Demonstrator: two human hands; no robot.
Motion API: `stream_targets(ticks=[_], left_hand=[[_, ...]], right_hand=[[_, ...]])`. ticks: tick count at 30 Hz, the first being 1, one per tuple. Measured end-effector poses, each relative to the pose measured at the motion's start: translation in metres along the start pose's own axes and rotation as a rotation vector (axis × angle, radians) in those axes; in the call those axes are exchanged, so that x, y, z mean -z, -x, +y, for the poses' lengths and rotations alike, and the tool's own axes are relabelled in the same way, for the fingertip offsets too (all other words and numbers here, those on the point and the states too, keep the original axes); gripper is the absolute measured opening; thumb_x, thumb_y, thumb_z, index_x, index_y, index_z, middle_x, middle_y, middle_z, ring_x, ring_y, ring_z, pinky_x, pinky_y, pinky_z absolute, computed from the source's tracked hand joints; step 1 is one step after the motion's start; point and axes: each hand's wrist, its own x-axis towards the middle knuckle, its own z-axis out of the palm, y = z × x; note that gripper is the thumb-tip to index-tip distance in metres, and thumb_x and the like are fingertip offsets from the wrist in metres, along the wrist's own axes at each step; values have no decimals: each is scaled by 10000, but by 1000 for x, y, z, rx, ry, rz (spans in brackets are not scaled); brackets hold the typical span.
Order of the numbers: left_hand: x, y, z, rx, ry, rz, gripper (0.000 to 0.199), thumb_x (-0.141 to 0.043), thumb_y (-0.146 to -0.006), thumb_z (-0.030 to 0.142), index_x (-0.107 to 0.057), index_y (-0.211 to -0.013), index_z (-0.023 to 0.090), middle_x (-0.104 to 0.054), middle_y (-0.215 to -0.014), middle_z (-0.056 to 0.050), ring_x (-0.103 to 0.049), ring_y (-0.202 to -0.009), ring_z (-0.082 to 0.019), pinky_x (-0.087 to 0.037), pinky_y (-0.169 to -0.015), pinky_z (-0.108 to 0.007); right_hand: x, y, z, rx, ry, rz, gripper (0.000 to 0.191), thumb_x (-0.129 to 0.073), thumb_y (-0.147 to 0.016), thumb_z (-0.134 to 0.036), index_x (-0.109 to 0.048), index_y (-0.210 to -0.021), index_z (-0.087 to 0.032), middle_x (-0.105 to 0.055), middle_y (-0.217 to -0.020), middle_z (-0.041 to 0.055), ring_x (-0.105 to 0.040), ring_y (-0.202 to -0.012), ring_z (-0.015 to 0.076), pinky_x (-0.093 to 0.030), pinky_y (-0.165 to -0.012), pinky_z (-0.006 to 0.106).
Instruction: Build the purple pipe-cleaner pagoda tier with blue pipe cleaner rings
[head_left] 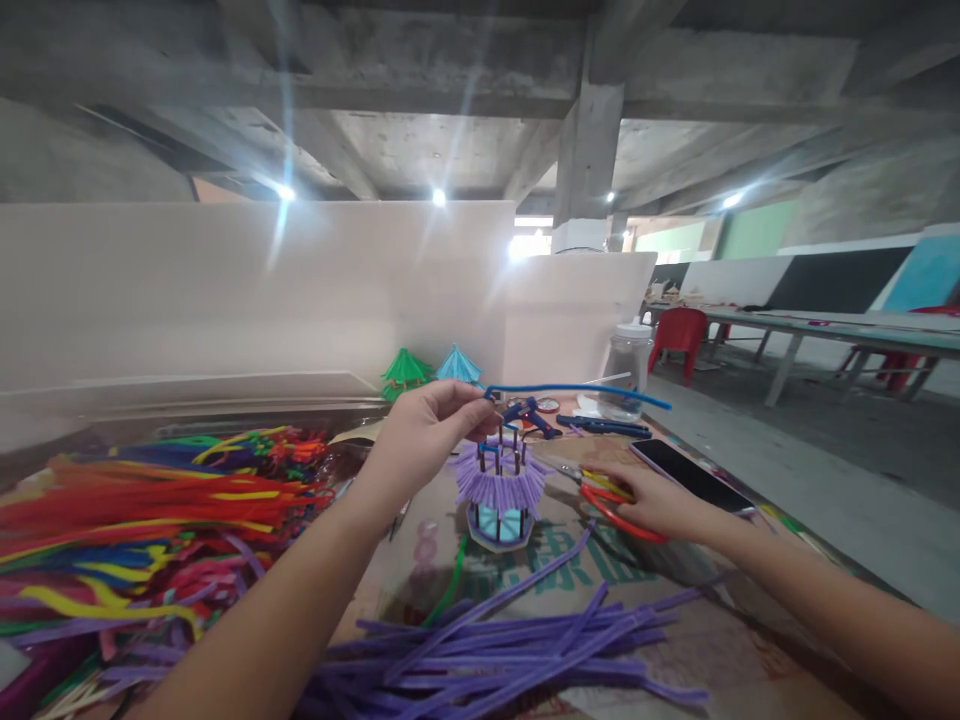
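Pinched in the fingers of my left hand is the bent end of a blue pipe cleaner, which stretches off to the right. Just below that hand stands a small round pavilion model with a purple fringed roof, dark posts and a light blue floor. My right hand is closed on orange-handled scissors at the right of the model, their blades toward it. Purple pipe cleaners lie in a loose pile nearest me, and a green one lies left of the model.
Multicoloured pipe cleaners are heaped at the left. Behind the model are green and light blue roofs and a blue glue gun. A phone and a clear jar are at the right.
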Motion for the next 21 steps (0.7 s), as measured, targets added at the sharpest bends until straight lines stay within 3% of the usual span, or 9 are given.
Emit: stream_targets(ticks=[3,7,10,13,18,21], left_hand=[[3,-1,3,-24,-16,25,321,-747,-810,468,-660,-822,159,-736,-688,-34,-684,-624,-146,-553,-608,-254],[2,0,7,-73,-33,74,331,-710,-833,479,-630,-766,165,-683,-624,-7,-629,-577,-120,-516,-583,-236],[-1,2,9,-99,-37,82,286,-689,-848,436,-628,-772,166,-685,-668,-5,-630,-618,-119,-514,-630,-243],[-3,4,10,-102,-22,91,242,-672,-853,398,-621,-786,171,-685,-689,-1,-631,-639,-125,-510,-649,-251],[-5,5,11,-101,-52,99,254,-662,-852,397,-607,-753,170,-675,-679,1,-626,-645,-125,-500,-656,-249],[-9,6,9,-84,-66,71,264,-666,-842,403,-604,-735,170,-661,-654,5,-619,-635,-122,-494,-655,-245]], right_hand=[[11,-1,-1,-28,-174,102,585,-665,-812,-440,-598,-1345,-207,-727,-1090,124,-705,-943,284,-565,-780,378],[16,5,-17,-75,-306,203,615,-598,-873,-514,-486,-1385,-192,-632,-757,17,-587,-567,182,-498,-532,312],[12,14,-38,104,-203,146,405,-598,-901,-443,-578,-1245,-230,-628,-843,37,-591,-679,184,-514,-628,321],[8,22,-61,236,-167,38,285,-548,-931,-405,-571,-1160,-238,-610,-854,36,-570,-724,186,-517,-672,322],[8,25,-92,134,-124,-98,298,-589,-882,-493,-528,-978,-218,-599,-889,52,-555,-723,190,-523,-671,342],[8,19,-104,173,-226,-109,417,-564,-886,-572,-519,-1082,-206,-624,-963,77,-582,-782,210,-535,-718,364]])
